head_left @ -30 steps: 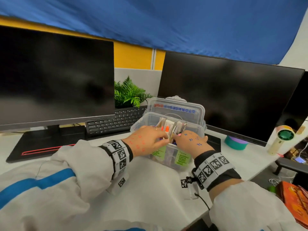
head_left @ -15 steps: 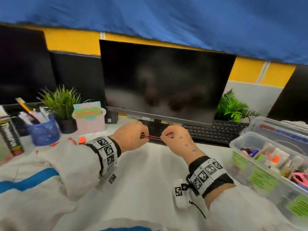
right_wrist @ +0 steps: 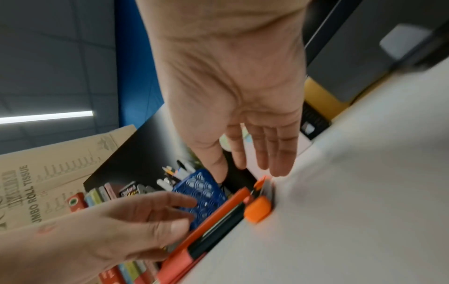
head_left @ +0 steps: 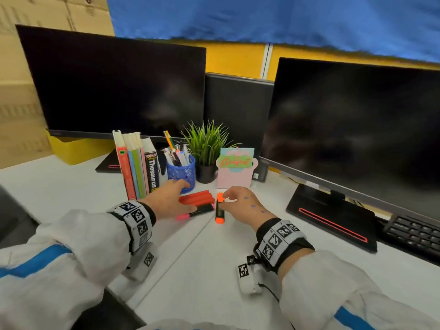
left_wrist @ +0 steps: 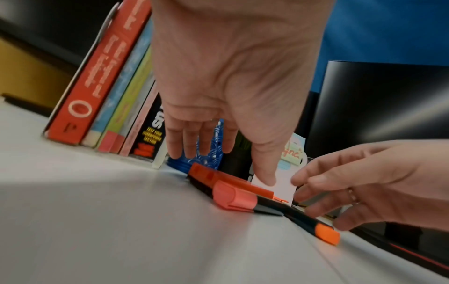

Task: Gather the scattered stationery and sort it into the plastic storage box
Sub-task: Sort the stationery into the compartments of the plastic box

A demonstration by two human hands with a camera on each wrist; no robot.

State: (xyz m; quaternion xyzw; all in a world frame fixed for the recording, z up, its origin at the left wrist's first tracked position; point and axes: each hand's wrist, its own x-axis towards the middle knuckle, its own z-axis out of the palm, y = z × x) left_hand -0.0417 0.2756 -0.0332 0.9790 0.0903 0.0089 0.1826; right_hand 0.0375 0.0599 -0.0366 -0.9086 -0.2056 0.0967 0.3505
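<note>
Left hand [head_left: 170, 201]: fingers straight and slightly spread, palm down over the red markers [head_left: 197, 197], touching nothing that shows; a pink-capped marker [head_left: 195, 213] lies just under its thumb. Right hand [head_left: 242, 206]: fingers extended toward the far end of the orange highlighter [head_left: 219, 211]; whether they pinch it, cannot tell. The highlighter lies flat beneath that hand's fingertips, just right of the red markers. Surface: white desk [head_left: 202, 270], a seam running between the two wrists. Beyond the left hand: upright books [head_left: 137, 165], blue mesh pen cup [head_left: 181, 172]; beyond the right hand: potted plant [head_left: 207, 148], pink card holder [head_left: 234, 172]. Far of both: two dark monitors [head_left: 114, 86]; keyboard [head_left: 414, 234] well right of the right hand. Room: yellow partition [head_left: 234, 59], blue cloth [head_left: 262, 17] above, cardboard boxes [head_left: 47, 10] far left.
</note>
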